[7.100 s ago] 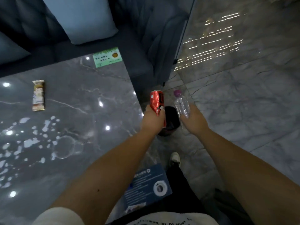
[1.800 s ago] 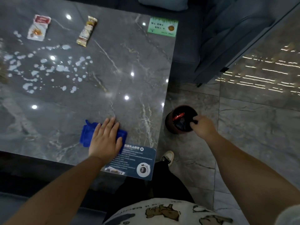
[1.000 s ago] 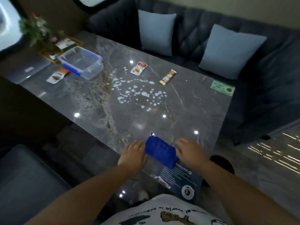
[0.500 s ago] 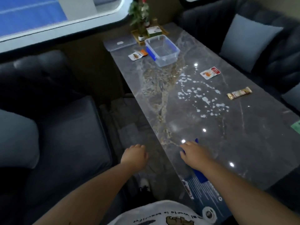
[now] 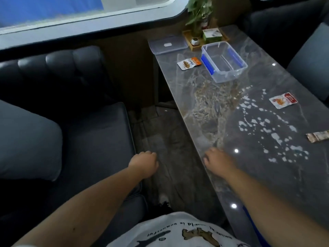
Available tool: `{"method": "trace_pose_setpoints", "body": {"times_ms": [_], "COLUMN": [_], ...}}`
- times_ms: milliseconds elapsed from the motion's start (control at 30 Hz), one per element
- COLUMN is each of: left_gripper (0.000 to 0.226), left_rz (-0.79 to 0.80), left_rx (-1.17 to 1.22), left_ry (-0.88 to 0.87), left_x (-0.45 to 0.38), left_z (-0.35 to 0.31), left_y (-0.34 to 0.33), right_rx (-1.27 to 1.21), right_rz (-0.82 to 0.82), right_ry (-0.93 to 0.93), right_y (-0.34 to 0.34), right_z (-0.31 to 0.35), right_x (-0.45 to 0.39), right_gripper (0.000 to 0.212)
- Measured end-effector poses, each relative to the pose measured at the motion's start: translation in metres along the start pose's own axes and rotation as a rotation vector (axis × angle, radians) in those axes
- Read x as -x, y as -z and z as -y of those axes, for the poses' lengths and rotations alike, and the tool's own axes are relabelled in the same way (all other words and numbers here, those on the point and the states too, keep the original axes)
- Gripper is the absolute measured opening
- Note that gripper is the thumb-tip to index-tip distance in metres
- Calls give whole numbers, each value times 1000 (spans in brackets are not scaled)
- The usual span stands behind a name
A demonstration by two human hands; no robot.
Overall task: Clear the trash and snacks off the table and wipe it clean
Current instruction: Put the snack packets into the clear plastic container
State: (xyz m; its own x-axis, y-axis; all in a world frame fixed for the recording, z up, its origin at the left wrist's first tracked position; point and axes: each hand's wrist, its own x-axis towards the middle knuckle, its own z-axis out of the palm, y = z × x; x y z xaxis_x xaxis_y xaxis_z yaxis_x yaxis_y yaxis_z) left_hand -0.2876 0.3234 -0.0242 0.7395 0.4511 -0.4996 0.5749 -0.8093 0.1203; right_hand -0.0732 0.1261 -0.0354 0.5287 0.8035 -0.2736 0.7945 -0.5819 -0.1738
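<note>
**Still messy: spill and snack packets on the table**

Now the grey marble table (image 5: 252,175) carries a patch of white splashes (image 5: 267,132) across its middle. Three snack packets lie on it: an orange-and-white packet (image 5: 189,63) at the far end, just beside the clear plastic box (image 5: 224,61); a red-and-white packet (image 5: 283,100) past the splashes toward the far side; and a brown snack bar (image 5: 318,136) at the splashes' right edge, partly cut off by the frame. Beyond the box, against the wall end of the table, sit the flat clear lid (image 5: 168,44) and a wooden tray (image 5: 188,35) with a plant (image 5: 199,9) and a small green carton (image 5: 212,35).

The right hand (image 5: 218,160) rests near the table's near edge, short of the splashes, fingers spread low toward the top; whether they press the surface, or hold anything beneath, I cannot tell. A sliver of blue (image 5: 249,218) shows under the right forearm, on the table. The left hand (image 5: 144,164) hangs off the table, over the floor between table and dark sofa (image 5: 80,139), fingers loosely curled and holding nothing.
</note>
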Motion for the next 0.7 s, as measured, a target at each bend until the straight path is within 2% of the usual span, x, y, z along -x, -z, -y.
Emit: {"method": "trace_pose_setpoints", "body": {"times_ms": [333,567,700], "left_gripper": [35,35,34], "left_rz": [-54,-77,-62], "left_rx": [-10,-21,-36], "left_ry": [-50,-113,-157], "left_x": [-89,-175,-231], "left_z": [56,72,69], "left_y": [60,100,128], "right_rx": [-34,-57,-46], "right_rz": [15,-76,-46], "right_ry": [-53,-57,-83], "right_y": [25,34,43], "right_z": [32,27,17], "right_x": [-98,-183,-233], "right_gripper": [31,22,21]}}
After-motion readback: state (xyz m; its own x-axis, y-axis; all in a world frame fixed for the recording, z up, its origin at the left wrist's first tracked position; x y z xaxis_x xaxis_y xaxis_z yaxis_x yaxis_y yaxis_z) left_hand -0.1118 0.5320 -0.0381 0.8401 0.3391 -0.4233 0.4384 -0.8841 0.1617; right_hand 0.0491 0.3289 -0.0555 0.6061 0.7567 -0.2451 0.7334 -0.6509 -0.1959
